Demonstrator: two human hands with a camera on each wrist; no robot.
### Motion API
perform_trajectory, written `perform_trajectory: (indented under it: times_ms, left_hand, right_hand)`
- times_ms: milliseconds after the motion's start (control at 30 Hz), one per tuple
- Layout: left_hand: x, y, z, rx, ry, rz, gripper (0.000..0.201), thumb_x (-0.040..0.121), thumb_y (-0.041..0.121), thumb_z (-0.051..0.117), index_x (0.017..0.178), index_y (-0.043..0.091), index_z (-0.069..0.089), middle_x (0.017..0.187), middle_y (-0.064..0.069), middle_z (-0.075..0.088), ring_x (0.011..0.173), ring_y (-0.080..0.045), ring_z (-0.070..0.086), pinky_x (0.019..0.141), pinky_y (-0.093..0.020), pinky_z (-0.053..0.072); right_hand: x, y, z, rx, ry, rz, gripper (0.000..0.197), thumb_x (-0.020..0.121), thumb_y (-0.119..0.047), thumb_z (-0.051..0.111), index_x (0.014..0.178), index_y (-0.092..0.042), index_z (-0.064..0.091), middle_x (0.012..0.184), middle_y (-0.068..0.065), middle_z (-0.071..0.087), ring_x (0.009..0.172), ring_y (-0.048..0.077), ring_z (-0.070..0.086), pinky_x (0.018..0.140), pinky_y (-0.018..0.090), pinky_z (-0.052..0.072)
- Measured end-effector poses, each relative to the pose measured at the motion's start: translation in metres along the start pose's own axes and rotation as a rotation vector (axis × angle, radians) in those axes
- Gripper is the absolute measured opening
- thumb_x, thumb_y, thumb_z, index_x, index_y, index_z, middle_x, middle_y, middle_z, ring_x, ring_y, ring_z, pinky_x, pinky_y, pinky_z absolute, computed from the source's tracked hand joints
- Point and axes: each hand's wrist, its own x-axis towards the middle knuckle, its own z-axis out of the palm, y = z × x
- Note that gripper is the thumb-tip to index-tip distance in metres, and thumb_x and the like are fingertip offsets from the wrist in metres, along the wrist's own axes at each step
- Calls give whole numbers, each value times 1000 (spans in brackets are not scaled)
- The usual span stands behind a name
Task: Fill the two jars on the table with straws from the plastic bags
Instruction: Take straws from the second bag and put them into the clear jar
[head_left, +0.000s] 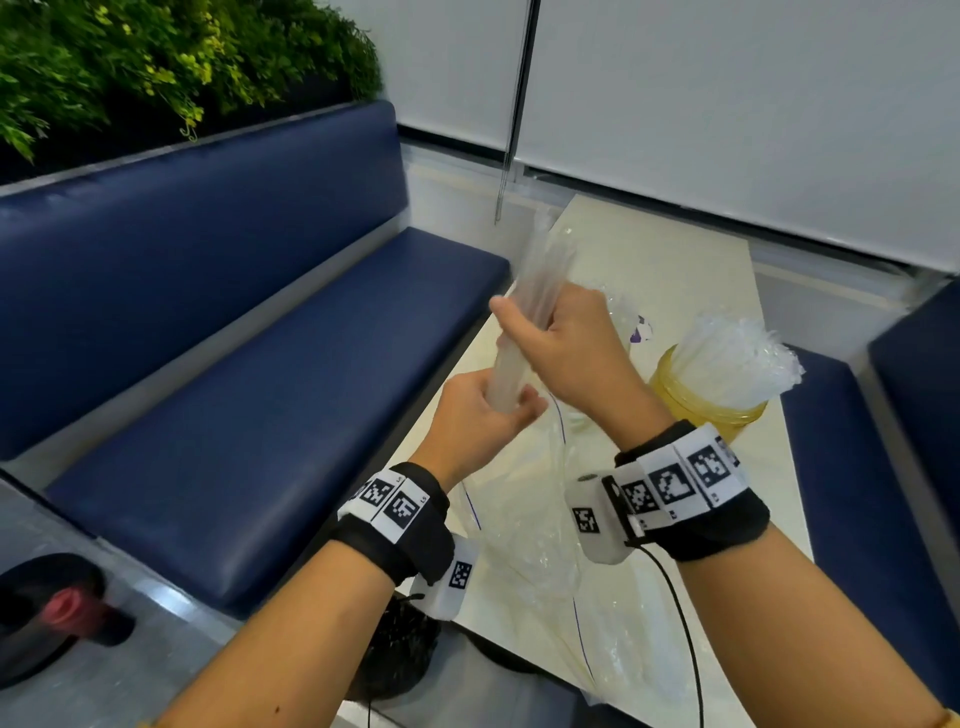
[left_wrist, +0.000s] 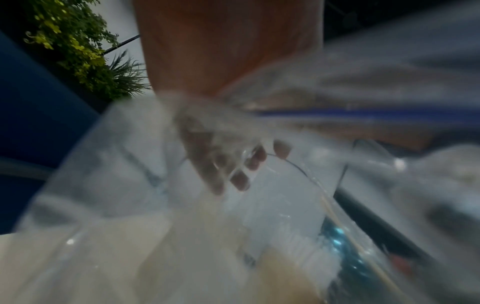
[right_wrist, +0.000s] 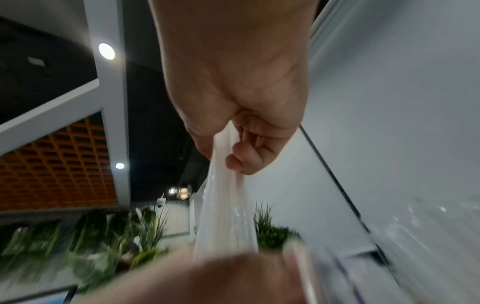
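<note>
A bundle of clear straws (head_left: 524, 317) stands tilted in the air over the table's left edge. My left hand (head_left: 485, 410) grips its lower end, and my right hand (head_left: 563, 338) grips it higher up, fingers curled round it (right_wrist: 226, 185). A clear plastic bag (head_left: 524, 525) hangs below my hands onto the table (head_left: 670, 249); it blurs the left wrist view (left_wrist: 182, 226). A yellow jar (head_left: 691, 395) packed with straws stands right of my right wrist. A second jar is barely visible behind my right forearm.
A navy bench seat (head_left: 260, 405) runs along the table's left side, with green plants (head_left: 156, 57) behind its back. Another navy seat (head_left: 883, 467) lies to the right. White blinds (head_left: 727, 104) close the far side. More crumpled plastic (head_left: 623, 660) covers the table's near end.
</note>
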Motion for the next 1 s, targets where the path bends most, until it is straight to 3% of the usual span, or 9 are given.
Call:
perform_trajectory:
  times_ms: [67, 133, 200, 333, 467, 600, 733, 867, 1000]
  left_hand:
    - [0, -4, -2, -13, 9, -9, 26, 81, 35, 80, 87, 10, 73, 83, -17, 72, 66, -22, 60, 67, -51, 57]
    - [0, -7, -5, -34, 24, -20, 20, 81, 33, 83, 89, 16, 74, 88, -2, 76, 68, -16, 63, 73, -46, 59]
    - [1, -9, -7, -31, 47, -16, 17, 82, 28, 84, 92, 18, 75, 100, 6, 76, 67, -14, 64, 76, -39, 61]
    - [3, -11, -11, 9, 67, -1, 14, 84, 27, 83, 94, 21, 74, 103, 7, 75, 70, -21, 69, 77, -38, 62]
    - [4, -13, -14, 7, 60, -7, 13, 85, 29, 81, 94, 22, 74, 102, 7, 75, 80, -30, 73, 78, -47, 62]
    - [6, -13, -14, 1, 62, -2, 13, 86, 29, 80, 95, 20, 75, 102, 8, 75, 80, -31, 71, 77, -49, 62]
    - [8, -13, -13, -1, 60, -3, 14, 87, 27, 79, 96, 17, 76, 103, 7, 75, 80, -32, 71, 77, -49, 62]
    - [10, -15, -13, -7, 59, -12, 13, 87, 29, 79, 95, 19, 76, 103, 6, 75, 81, -33, 71, 76, -52, 61]
    - [11, -15, -12, -23, 52, -21, 13, 87, 28, 79, 95, 18, 76, 104, 6, 75, 82, -34, 70, 80, -51, 61]
  right_hand:
    - [14, -6, -18, 51, 63, -13, 43, 95, -41, 59, 77, -3, 71, 67, 10, 72, 56, 16, 67, 56, 39, 53]
    - [28, -15, -41, 95, 140, -41, 38, 98, -34, 59, 78, -5, 72, 69, 8, 74, 45, 4, 60, 47, 28, 48]
    - [42, -17, -65, 157, 216, -53, 32, 100, -31, 57, 78, -10, 68, 72, 10, 74, 41, 1, 56, 41, 20, 41]
    - [72, 5, -95, 97, 315, -33, 26, 97, -34, 57, 73, -25, 60, 71, 3, 74, 48, 8, 62, 49, 27, 46]
    - [96, 43, -98, -39, 265, 52, 26, 96, -39, 54, 77, -25, 64, 75, -1, 76, 71, 28, 71, 65, 47, 57]
    - [112, 64, -96, -53, 277, 51, 28, 98, -39, 52, 79, -24, 66, 76, -1, 75, 78, 34, 69, 69, 41, 57]
    - [121, 91, -86, -76, 255, 121, 42, 96, -45, 51, 96, -9, 73, 80, -4, 76, 76, 20, 71, 73, 50, 59]
    - [116, 119, -63, -91, 199, 164, 45, 97, -48, 53, 97, -9, 76, 79, -11, 73, 72, 13, 69, 72, 50, 60]
    - [92, 149, -32, -118, 70, 198, 37, 99, -41, 56, 96, -9, 75, 92, 7, 76, 61, 15, 64, 66, 40, 58]
